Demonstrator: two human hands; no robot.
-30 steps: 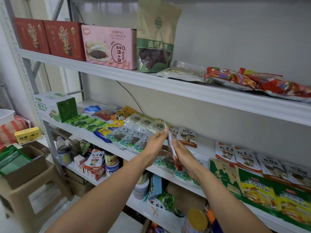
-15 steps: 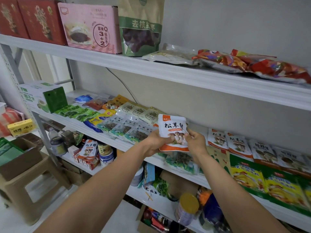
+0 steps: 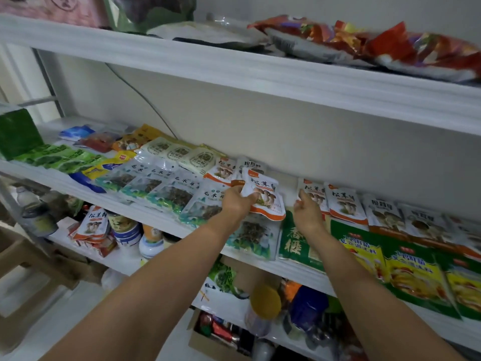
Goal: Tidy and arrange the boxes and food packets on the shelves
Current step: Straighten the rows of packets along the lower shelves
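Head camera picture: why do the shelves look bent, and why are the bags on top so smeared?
In the head view, the wide-angle lens bows the white shelf edge; blur smears the red and orange foil snack bags on top; the white and orange mushroom packet in the left hand reads sharper.

Only the person's arms and hands show. Both forearms are bare, unclothed from the wrists down to the picture's edge, the left one leaving the frame at 7 o'clock and the right one at 5 o'clock. The left hand (image 3: 238,201) and the right hand (image 3: 307,213) are bare as well, seen from their backs. The fingers (image 3: 299,200) show only in part past the knuckles — motion blur hides the nails and any finer marks.
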